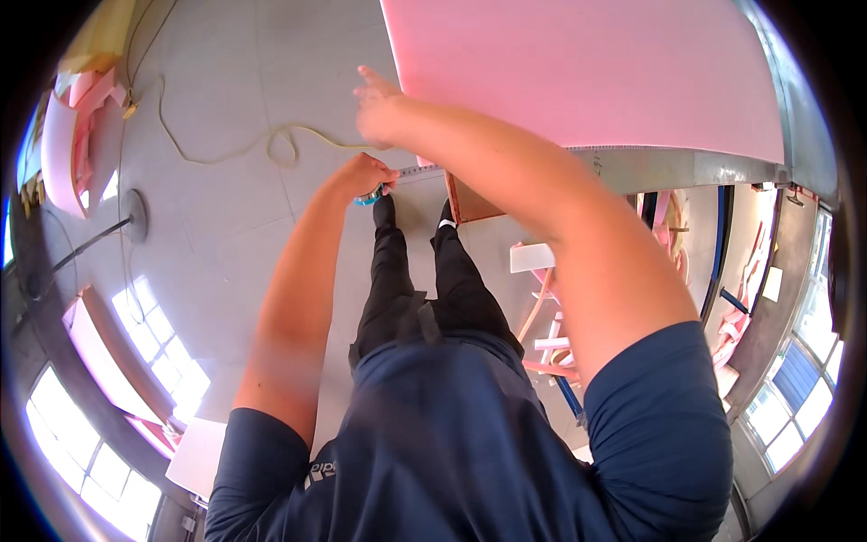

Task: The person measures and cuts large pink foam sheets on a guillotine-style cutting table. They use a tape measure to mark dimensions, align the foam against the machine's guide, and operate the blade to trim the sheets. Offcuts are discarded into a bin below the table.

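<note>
Pink slab point(596, 72) | right hand point(377, 110) outstretched | left hand point(363, 173) gripping tape measure point(366, 198)

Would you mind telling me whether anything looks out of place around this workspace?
Slightly: the pale yellow cord lies in loose curls across the grey floor rather than coiled, and pink and white pieces sit jumbled right of the legs. I see no spill.

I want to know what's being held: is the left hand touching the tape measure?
Touching. The head view shows the left hand curled around the tape measure, its blue-green case showing just below the fingers.
</note>
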`<state>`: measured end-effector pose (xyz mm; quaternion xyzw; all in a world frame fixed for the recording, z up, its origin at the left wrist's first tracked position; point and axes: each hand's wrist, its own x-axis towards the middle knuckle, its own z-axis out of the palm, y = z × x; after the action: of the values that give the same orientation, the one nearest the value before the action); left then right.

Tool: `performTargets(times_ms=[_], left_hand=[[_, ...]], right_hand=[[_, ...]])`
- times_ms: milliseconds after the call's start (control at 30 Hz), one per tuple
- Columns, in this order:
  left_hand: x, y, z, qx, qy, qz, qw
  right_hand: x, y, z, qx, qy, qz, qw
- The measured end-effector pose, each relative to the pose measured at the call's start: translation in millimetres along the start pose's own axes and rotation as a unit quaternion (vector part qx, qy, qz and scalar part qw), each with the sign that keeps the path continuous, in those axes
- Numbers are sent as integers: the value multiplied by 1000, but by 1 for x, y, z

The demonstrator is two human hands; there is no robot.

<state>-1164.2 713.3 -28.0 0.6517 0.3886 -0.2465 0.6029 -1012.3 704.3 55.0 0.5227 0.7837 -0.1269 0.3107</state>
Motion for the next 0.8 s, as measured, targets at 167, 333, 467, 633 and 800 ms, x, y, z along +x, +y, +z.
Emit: performTargets(times_ms=[167,333,467,633,800], left_hand=[[0,6,-1,3,0,-17,1000],[-3,7,3,22,-2,-14,1000],[6,-4,2,-4,-7,-22,1000],[2,4,1,5,-1,-26,1000],[3,-1,1,-2,-8,-17,1000]], right_hand=[[-7,16,23,-8,-110,18,994],[-16,11,8,11,-59,21,998],[-16,13,11,21,-28,29,999],[-26,15,12,59,-3,45,997],[-25,11,4,39,34,-1,999]])
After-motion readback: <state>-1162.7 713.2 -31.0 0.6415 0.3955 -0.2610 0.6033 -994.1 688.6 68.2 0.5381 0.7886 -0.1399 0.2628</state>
